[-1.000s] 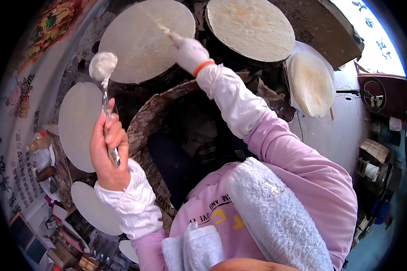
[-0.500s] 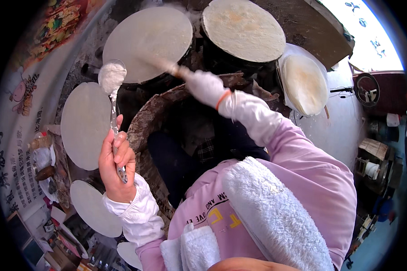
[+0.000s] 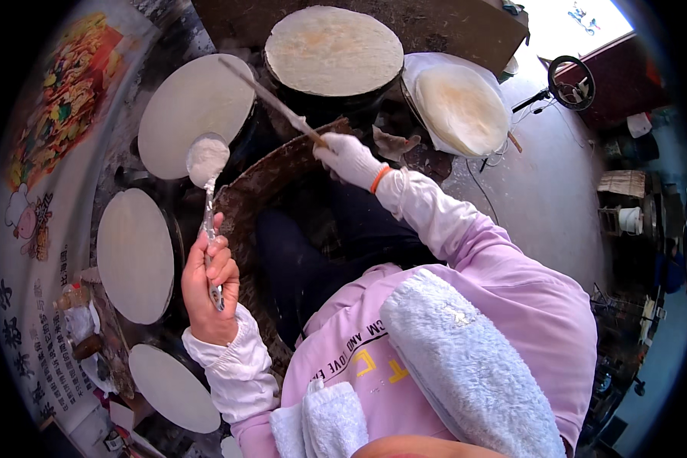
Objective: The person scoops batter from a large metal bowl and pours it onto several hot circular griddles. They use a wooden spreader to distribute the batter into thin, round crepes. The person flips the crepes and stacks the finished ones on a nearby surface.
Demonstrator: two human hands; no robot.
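Drawn back from the pale disc [image 3: 187, 118], right fingers [image 3: 330, 154] grip a stick [image 3: 271, 98] — left fingers [image 3: 220, 258] hold a paste-filled ladle [image 3: 209, 206].

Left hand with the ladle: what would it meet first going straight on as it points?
The left hand and ladle would probably meet the upper-left pale disc; depth is unclear.

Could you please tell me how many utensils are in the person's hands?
2: a ladle in the bare left hand, and a long stick in the gloved right hand.
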